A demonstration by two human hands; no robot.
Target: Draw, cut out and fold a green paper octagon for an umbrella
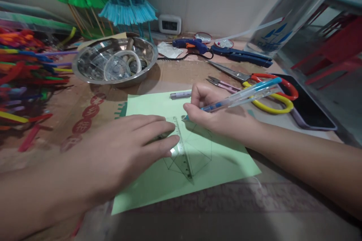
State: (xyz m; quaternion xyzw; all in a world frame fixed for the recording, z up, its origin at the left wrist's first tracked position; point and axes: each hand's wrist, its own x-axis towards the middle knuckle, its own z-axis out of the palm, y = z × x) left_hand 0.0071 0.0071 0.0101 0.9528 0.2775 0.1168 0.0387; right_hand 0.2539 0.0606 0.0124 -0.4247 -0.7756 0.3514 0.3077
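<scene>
A light green sheet of paper (226, 165) lies on the cardboard-covered table, with thin lines forming a geometric figure drawn on it. My left hand (132, 147) rests flat on a clear plastic ruler (185, 162), fingers stretched out and pressing it to the paper. Part of the ruler is hidden under those fingers. My right hand (212, 111) grips a clear pen with blue parts (251, 90). Its tip is down at the paper, close to the ruler's upper end. Beyond my right fingers, a grey pen-like stick (180, 95) lies on the sheet's far edge.
A metal bowl (115, 79) holding tape rolls stands behind the sheet. Scissors (271, 109), small snips (222, 84) and a phone (308, 101) lie right. Farther back are a glue gun (190, 45) and a blue-handled tool (241, 55). Colourful pipe cleaners (22, 67) heap at left.
</scene>
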